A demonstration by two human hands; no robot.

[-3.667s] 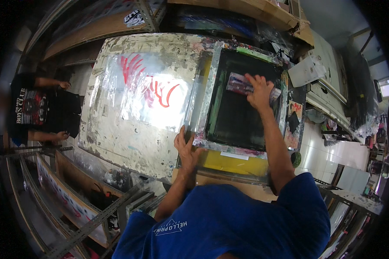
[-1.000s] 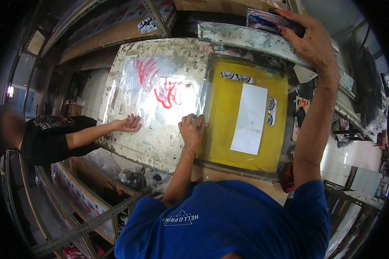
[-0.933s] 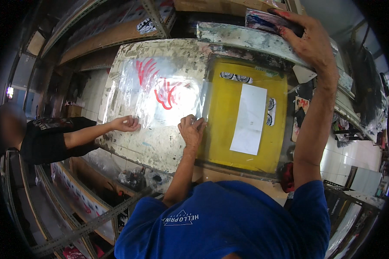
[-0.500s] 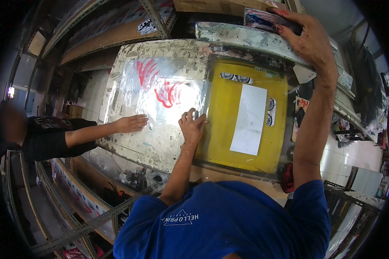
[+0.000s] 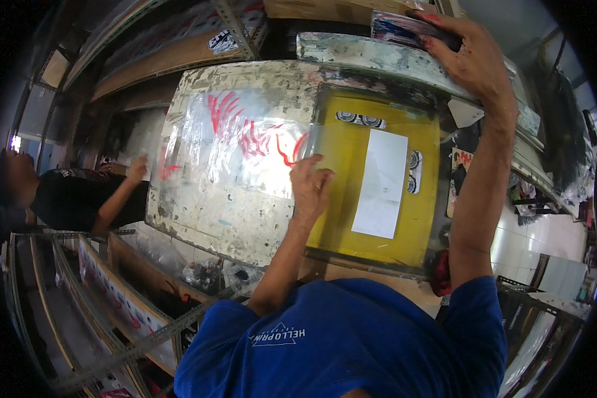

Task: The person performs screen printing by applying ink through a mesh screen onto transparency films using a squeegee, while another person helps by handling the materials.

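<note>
Red strokes mark a clear, shiny plastic sheet (image 5: pixel 235 142) on the paint-worn table (image 5: pixel 215 229). My left hand (image 5: pixel 310 191) is at the sheet's right end, by the left edge of the yellow mesh screen (image 5: pixel 335 225). Its fingers are curled together, partly blurred; whether they pinch the sheet is hidden. At the far right, my right hand (image 5: pixel 474 63) grips an ink-stained squeegee block (image 5: pixel 404 30) above the paint-streaked ledge (image 5: pixel 358 54). A white paper strip (image 5: pixel 381 186) lies on the screen, beside small black-and-white printed patterns (image 5: pixel 361 119).
A co-worker in black (image 5: pixel 79 199) stands at the left, one hand (image 5: pixel 136 171) raised by the table's left edge. Metal-framed shelves (image 5: pixel 132 338) fill the lower left. Another rack with boards (image 5: pixel 172 69) stands at the far left.
My left hand has moved right and its fingers have curled. The red strokes by it sit further right. The co-worker's hand has drawn back left off the sheet. My right hand barely moved.
</note>
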